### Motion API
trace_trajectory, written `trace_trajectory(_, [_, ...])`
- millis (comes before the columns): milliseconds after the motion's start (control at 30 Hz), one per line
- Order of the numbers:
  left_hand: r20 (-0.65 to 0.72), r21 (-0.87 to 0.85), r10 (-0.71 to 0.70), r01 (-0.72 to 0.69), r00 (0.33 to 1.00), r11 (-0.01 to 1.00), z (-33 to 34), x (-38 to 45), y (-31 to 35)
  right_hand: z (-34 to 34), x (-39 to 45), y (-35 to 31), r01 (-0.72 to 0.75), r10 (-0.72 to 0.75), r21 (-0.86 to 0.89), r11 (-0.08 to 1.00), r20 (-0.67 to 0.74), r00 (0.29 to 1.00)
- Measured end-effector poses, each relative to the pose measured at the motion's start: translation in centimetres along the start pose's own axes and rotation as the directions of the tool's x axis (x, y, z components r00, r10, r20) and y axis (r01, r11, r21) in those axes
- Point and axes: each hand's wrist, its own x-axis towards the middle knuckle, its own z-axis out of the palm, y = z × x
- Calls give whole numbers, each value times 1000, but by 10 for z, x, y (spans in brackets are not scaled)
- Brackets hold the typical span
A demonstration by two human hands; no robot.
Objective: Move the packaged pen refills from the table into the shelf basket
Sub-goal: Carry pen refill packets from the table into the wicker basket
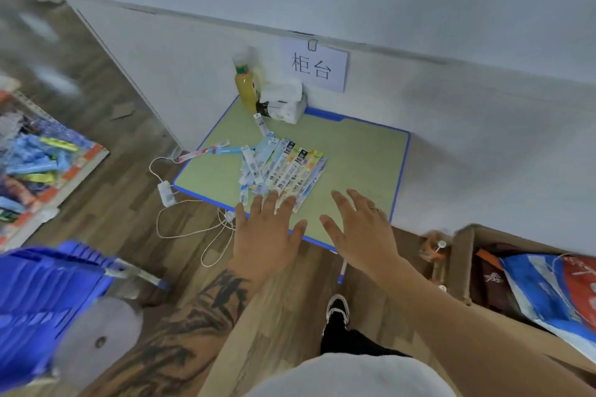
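Both your hands reach over the bench, fingers spread.

Your left hand (269, 229) touches the near edge of the pen refill packs (283, 167) fanned on the bench (361, 151); your right hand (361, 222) hovers beside, holding nothing.

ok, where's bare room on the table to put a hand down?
Bare: the right side of the table, between the refill packs and the right edge; also the left-front corner. Crowded: centre pile, and the back-left corner with bottle and tissue pack.
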Motion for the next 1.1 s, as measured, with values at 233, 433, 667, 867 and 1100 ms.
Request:
trace_trajectory(233, [55,34,-96,94,994,995,8,75,-15,17,81,16,20,-22,20,1000,108,994])
trace_trajectory(433, [178,67,-110,99,978,993,17,112,-24,36,129,20,-22,16,29,999,180,983])
trace_trajectory(667, [226,95,-46,25,973,995,28,187,-44,59,176,-2,-116,109,21,993,224,968])
trace_trajectory(867, [295,-34,63,-56,954,998,45,255,-58,80,218,-26,-442,386,141,886,306,870])
trace_trajectory(1100, [417,2,253,-279,873,960,67,298,-78,111,247,-57,-747,669,175,641,349,656])
